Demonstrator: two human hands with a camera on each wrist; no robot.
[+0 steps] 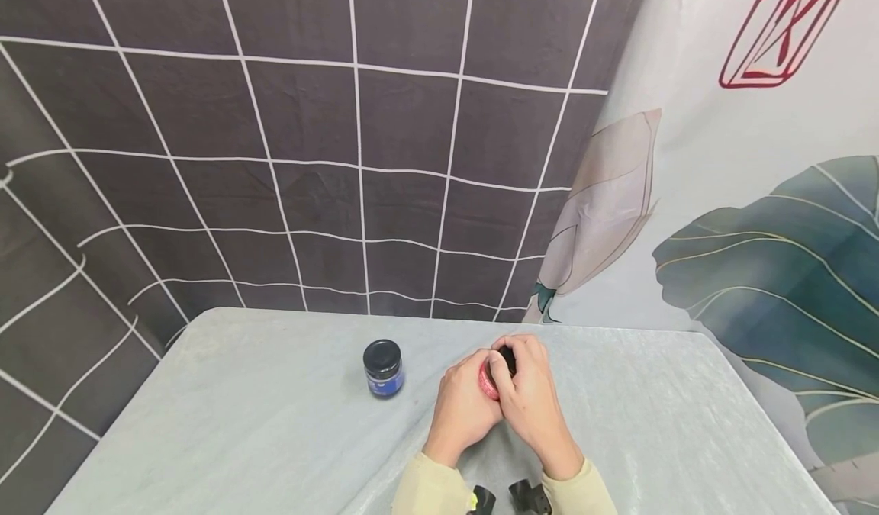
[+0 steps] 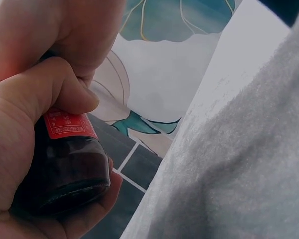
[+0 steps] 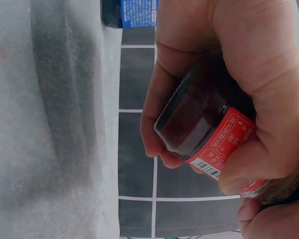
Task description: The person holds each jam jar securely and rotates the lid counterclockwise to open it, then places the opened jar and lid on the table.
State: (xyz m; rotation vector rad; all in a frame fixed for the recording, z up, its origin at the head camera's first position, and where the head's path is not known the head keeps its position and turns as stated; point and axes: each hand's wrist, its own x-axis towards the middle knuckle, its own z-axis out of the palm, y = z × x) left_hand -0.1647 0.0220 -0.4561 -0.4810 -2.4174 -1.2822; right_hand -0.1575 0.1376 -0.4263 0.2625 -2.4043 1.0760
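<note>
I have the left hand (image 1: 467, 407) wrapped round the red-labelled jar (image 1: 488, 382), above the table (image 1: 240, 423) near its far edge; the right hand (image 1: 532, 394) grips the top end. The jar tilts, its long axis running between both hands.

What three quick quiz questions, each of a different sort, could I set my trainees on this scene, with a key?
1. True or false: the left hand and the right hand hold the same jar.
2. Multiple choice: that jar's label is mainly a) green, b) red, c) yellow.
3. Fill in: in the head view, the blue jar stands to the ____ of both hands.

Key: 1 true; 2 b; 3 left.
</note>
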